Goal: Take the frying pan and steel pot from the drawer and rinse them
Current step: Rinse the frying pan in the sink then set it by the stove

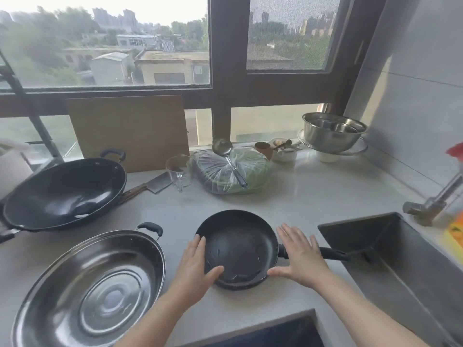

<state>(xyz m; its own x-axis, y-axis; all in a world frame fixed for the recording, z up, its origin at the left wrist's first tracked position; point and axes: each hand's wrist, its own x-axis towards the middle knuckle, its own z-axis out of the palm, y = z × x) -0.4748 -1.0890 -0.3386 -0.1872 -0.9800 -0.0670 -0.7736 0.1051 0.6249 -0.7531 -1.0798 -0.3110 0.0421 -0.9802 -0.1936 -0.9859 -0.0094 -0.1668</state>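
Flanking frying pan (240, 249), flat-fingered left hand (198, 266) touches rim.

1. Frying pan (240, 249) sits upright on the counter (288, 196), near its front edge; handle points right, overhanging the sink (390, 266).
2. Left hand (198, 266), fingers straight, rests on the pan's left rim, thumb over the rim.
3. Right hand (300, 256), fingers spread, lies flat above the handle's base, at the right rim.
4. Steel pot (90, 291) at the front left corner, well apart from the sink.
5. Black wok (65, 194) behind it, at the left edge.
6. Cutting board (127, 128) leans at the back edge.
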